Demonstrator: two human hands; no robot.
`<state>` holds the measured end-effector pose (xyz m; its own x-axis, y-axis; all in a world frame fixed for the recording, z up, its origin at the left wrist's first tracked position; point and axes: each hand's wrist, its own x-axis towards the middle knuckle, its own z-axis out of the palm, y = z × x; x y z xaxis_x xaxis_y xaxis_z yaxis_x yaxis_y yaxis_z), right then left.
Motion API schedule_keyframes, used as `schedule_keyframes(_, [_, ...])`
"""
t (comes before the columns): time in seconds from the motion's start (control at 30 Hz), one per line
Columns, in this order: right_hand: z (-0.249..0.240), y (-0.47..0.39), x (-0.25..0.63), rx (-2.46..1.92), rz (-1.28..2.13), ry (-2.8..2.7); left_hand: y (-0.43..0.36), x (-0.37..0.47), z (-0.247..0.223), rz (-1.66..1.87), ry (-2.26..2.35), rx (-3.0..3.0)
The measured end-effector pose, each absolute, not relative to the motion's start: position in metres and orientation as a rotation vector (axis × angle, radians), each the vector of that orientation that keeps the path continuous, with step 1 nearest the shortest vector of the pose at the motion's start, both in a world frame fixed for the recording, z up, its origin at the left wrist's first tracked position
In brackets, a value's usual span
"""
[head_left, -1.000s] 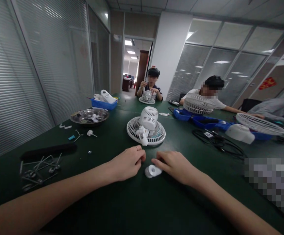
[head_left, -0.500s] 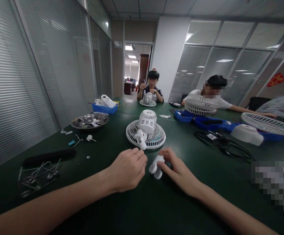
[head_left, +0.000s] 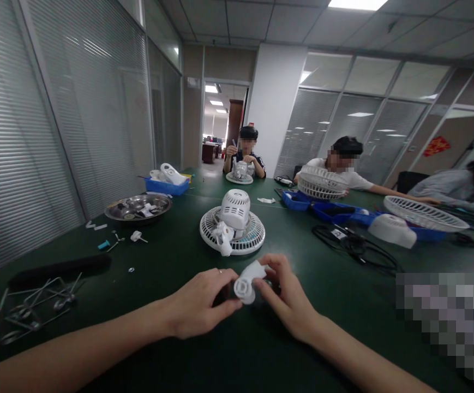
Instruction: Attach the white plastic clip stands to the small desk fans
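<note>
Just in front of me, above the green table, is a white plastic fan part (head_left: 250, 281) with a round ringed end facing me. My right hand (head_left: 286, 289) grips it from the right, thumb in front and fingers behind. From the left, the thumb and fingertips of my left hand (head_left: 206, 300) close on its round end; its other fingers are curled out of sight. Beyond my hands, a white fan motor housing (head_left: 235, 210) rests on a round white fan grille (head_left: 254, 240), with a white bracket (head_left: 222, 239) at its near side.
To the left are a steel bowl (head_left: 109, 212) of small parts, a blue tray (head_left: 167, 188), bent metal wires (head_left: 36, 308) and a black bar (head_left: 60, 271). Black cables (head_left: 359, 251) and a white cover (head_left: 392, 230) lie right. Co-workers sit at the far side.
My left hand has opened from a closed pinch and come against the white part. The right hand has lifted and turned the part, its ringed end now facing me. The view has shifted slightly.
</note>
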<state>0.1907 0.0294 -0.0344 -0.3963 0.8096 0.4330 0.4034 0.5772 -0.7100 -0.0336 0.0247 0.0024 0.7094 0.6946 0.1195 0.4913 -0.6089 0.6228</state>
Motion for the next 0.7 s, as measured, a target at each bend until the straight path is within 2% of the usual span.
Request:
schedule_keyframes(0.3, [-0.027,0.03,0.189,-1.072,0.549,-2.131,0.037,-0.038,-0.012,0.57,0.663,1.829])
schedule_keyframes(0.53, [-0.032,0.029,0.189,-1.1,0.423,-2.185,0.042,-0.036,-0.019,0.652,0.675,1.693])
schedule_keyframes(0.7, [-0.03,0.025,0.186,-1.119,0.473,-2.254,0.049,-0.037,-0.024,0.8,0.742,1.692])
